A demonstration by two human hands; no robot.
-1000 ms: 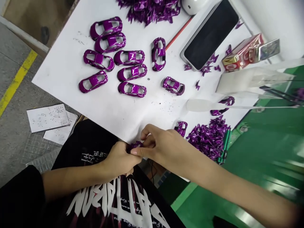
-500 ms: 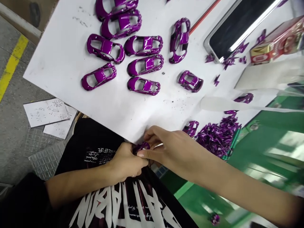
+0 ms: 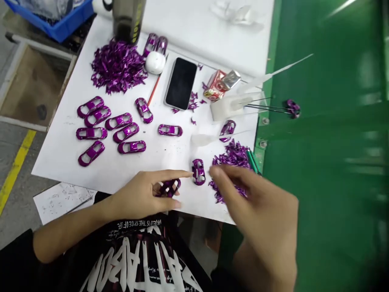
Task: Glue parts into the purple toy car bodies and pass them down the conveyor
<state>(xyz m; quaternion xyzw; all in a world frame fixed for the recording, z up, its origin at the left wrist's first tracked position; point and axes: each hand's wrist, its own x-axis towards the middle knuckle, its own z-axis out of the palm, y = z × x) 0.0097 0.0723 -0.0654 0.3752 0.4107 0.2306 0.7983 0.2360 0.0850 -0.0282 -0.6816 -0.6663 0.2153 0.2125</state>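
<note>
My left hand [image 3: 142,194] has a purple toy car body [image 3: 170,188] in its curled fingers, near the table's front edge. Its index finger stretches right, its tip by another toy car body [image 3: 199,172] on the white tabletop. Blurred by motion, my right hand [image 3: 264,215] is over the front right corner, thumb and fingers drawn together. Whatever lies between those fingertips is hidden. Behind that hand a pile of small purple parts [image 3: 234,154] is partly covered.
Several car bodies [image 3: 126,132] lie at the left, below a larger parts heap [image 3: 118,67]. A phone [image 3: 181,83], a red carton [image 3: 215,86] and a white block [image 3: 221,110] with thin rods stand farther back. A green surface [image 3: 319,162] adjoins at right.
My hands have parted. The right has left the car body and swung right to the parts pile; the left keeps the car body over the table. The view has shifted, showing more table.
</note>
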